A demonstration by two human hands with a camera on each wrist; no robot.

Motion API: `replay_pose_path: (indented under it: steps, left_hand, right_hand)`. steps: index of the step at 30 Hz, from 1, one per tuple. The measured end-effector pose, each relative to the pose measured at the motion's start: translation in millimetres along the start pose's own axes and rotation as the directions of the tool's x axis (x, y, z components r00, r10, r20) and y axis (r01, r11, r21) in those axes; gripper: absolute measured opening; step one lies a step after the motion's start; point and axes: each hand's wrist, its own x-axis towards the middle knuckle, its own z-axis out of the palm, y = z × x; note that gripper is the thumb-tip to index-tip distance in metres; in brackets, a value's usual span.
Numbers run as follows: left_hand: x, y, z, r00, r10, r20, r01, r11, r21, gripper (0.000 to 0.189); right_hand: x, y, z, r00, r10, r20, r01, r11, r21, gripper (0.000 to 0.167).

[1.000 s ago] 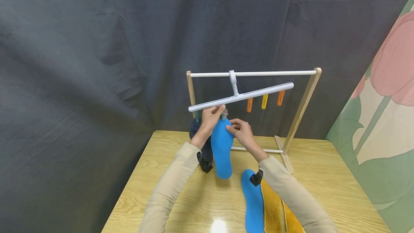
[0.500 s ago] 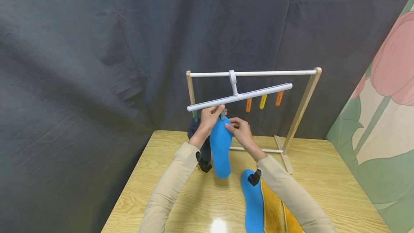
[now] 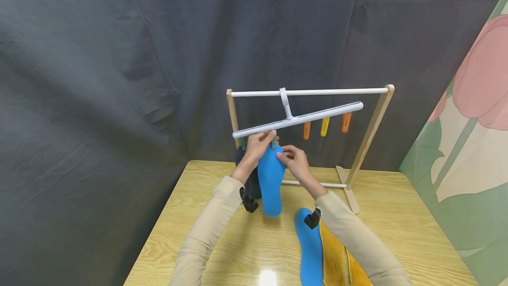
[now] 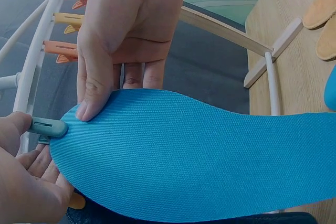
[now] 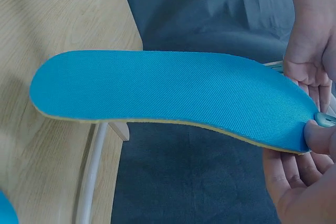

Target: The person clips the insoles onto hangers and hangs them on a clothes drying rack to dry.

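- Left hand (image 3: 255, 145) pinches the teal clip (image 4: 48, 127) at the hanging blue insole's (image 3: 271, 180) top; right hand (image 3: 295, 161) pinches its edge.
- Dark piece (image 3: 254, 184) behind, partly hidden.
- Wooden table (image 3: 397, 220), grey curtain (image 3: 119, 56).

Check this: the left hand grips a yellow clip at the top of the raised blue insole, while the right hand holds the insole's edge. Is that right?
Not quite: it is a teal clip, not yellow, as the left wrist view shows. The left hand grips it at the top of the raised blue insole, and the right hand holds the insole's edge.
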Motion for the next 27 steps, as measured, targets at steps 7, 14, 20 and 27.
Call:
replay_pose_path:
  steps: [7,14,20,27]
  left_hand:
    - [-11.5,15.6,1.2,1.0,-0.022,-0.001,0.022,1.0,-0.004,0.052]
    - [-28.3,33.6,2.4,0.998,0.037,-0.055,-0.036,0.999,0.023,0.044]
    - [-35.5,39.3,-0.7,0.997,0.007,-0.082,-0.004,0.999,0.041,0.046]
    - [-40.8,33.8,-5.7,0.992,0.031,-0.126,-0.016,0.993,0.113,0.037]
  right_hand:
    - [2.0,5.5,-1.0,0.999,0.019,0.039,-0.02,1.0,0.02,0.032]
    - [0.1,10.5,-1.2,0.997,0.028,0.067,-0.03,0.999,0.037,0.032]
    - [0.5,13.4,-1.6,1.0,0.004,0.03,-0.003,1.0,-0.027,0.03]
    - [1.1,18.4,-2.7,0.999,-0.01,-0.033,0.006,0.994,-0.108,0.028]
